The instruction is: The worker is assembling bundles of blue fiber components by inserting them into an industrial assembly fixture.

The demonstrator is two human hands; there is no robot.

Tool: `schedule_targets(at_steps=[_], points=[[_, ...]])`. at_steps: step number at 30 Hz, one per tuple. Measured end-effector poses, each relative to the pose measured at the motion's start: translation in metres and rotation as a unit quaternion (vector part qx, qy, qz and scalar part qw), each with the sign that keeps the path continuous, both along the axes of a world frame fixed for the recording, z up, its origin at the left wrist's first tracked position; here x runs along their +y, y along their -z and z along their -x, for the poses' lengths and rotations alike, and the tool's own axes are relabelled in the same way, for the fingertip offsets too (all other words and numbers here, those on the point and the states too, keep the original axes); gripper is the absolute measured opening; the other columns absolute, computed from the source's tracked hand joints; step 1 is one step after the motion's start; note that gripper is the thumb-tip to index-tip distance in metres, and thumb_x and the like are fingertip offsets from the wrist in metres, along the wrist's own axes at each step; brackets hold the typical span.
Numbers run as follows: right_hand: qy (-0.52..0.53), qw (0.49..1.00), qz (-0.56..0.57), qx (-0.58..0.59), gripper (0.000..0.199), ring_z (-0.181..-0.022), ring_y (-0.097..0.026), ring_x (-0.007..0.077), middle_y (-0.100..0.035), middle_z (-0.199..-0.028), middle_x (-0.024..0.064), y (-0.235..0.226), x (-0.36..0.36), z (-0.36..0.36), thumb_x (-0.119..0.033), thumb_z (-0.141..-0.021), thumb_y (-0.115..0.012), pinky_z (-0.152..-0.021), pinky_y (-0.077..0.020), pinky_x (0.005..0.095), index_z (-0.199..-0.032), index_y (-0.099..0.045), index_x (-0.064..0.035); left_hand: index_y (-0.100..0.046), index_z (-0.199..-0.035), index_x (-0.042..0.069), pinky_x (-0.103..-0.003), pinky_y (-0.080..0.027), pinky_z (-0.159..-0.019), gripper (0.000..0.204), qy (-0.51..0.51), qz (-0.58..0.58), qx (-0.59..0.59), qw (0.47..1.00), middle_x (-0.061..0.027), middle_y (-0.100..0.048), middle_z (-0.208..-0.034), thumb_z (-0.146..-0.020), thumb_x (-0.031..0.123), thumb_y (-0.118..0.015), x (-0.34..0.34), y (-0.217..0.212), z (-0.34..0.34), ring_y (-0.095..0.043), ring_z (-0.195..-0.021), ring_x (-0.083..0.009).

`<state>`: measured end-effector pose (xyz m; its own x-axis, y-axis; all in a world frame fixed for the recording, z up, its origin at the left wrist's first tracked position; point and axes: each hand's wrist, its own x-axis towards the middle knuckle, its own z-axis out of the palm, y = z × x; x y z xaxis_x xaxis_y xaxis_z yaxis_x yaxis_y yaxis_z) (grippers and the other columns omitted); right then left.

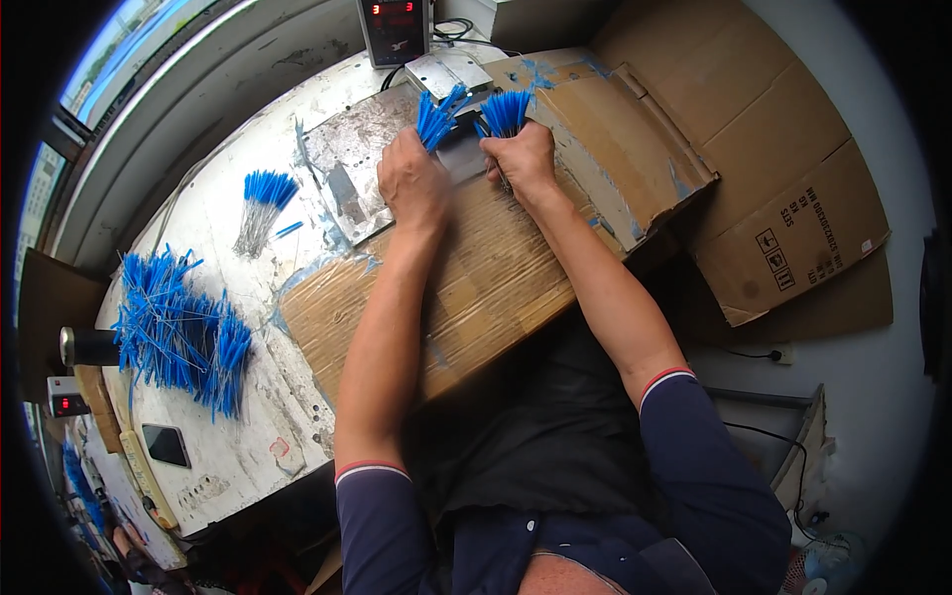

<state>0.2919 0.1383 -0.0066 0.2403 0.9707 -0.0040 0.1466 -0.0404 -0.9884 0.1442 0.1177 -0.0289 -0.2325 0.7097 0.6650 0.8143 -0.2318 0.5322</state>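
Note:
At the far side of the table, my left hand (412, 183) is closed round a bunch of thin blue-tipped wires (439, 117), its blue ends fanning out above the fingers. To its right, my right hand (524, 159) grips a second, fuller bunch of blue-tipped wires (505, 112), with bare wire ends hanging below the fist. Between the two hands is a small grey metal block (462, 157). Under my forearms lies a taped brown cardboard sheet (476, 288). A worn metal plate (342, 149) sits left of my left hand.
Left on the white table lie a small bundle (265, 210) and a large heap (178, 327) of blue-tipped wires. Nearby are a phone (166, 446) and a power strip (147, 476). A box with a red display (395, 30) stands at the back; cardboard flaps (773, 178) rise at right.

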Motion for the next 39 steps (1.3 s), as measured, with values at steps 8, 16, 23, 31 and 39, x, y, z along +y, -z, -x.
schedule_targets(at_steps=[8, 16, 23, 31, 39], points=[[-0.015, 0.992, 0.01, 0.121, 0.008, -0.053, -0.064, 0.0148, -0.066, -0.067, 0.007, -0.004, -0.008, -0.003, -0.002, -0.079, -0.074, -0.042, -0.0491, 0.0271, -0.081, -0.067, -0.0009, -0.057, -0.094, 0.002, -0.051, -0.047, -0.08, 0.013, 0.023, -0.007, -0.016, 1.0, -0.02, -0.065, -0.089, -0.081, 0.002, -0.059, -0.002, -0.002, -0.001, -0.063, -0.088, -0.0414], [-0.093, 0.975, -0.049, 0.194, 0.007, -0.057, -0.063, 0.0136, -0.066, -0.072, 0.0058, 0.002, -0.024, -0.017, -0.002, -0.083, -0.073, -0.045, -0.0482, 0.0244, -0.084, -0.066, -0.0007, -0.057, -0.095, 0.004, -0.052, -0.049, -0.074, 0.01, 0.056, 0.05, -0.012, 0.997, -0.0205, -0.066, -0.086, -0.086, 0.006, -0.061, -0.006, -0.006, -0.003, -0.066, -0.083, -0.0424], [-0.123, 0.973, -0.053, 0.186, 0.015, -0.059, -0.062, 0.0125, -0.068, -0.077, 0.0075, 0.013, -0.02, -0.03, 0.0, -0.082, -0.077, -0.045, -0.044, 0.0242, -0.093, -0.068, -0.0008, -0.057, -0.094, 0.004, -0.052, -0.05, -0.073, 0.008, 0.059, 0.071, -0.017, 0.996, -0.0208, -0.067, -0.086, -0.087, 0.007, -0.061, -0.008, -0.007, -0.004, -0.067, -0.083, -0.0422], [-0.105, 0.969, -0.029, 0.223, 0.012, -0.059, -0.061, 0.0115, -0.068, -0.077, 0.007, 0.002, -0.03, -0.023, 0.0, -0.08, -0.076, -0.044, -0.0416, 0.022, -0.089, -0.068, -0.002, -0.06, -0.096, 0.004, -0.049, -0.052, -0.074, 0.013, 0.065, 0.041, 0.058, 0.995, -0.018, -0.067, -0.088, -0.084, 0.005, -0.06, -0.008, -0.002, -0.002, -0.067, -0.085, -0.0389], [-0.034, 0.993, -0.045, 0.101, 0.012, -0.051, -0.058, 0.0101, -0.065, -0.068, 0.0054, 0.009, -0.017, -0.01, 0.0, -0.081, -0.074, -0.039, -0.0392, 0.0224, -0.084, -0.063, -0.0031, -0.057, -0.094, 0.004, -0.051, -0.05, -0.071, 0.009, -0.006, 0.051, -0.026, 0.998, -0.0205, -0.066, -0.085, -0.086, 0.003, -0.058, -0.004, -0.002, -0.002, -0.067, -0.082, -0.0409]])
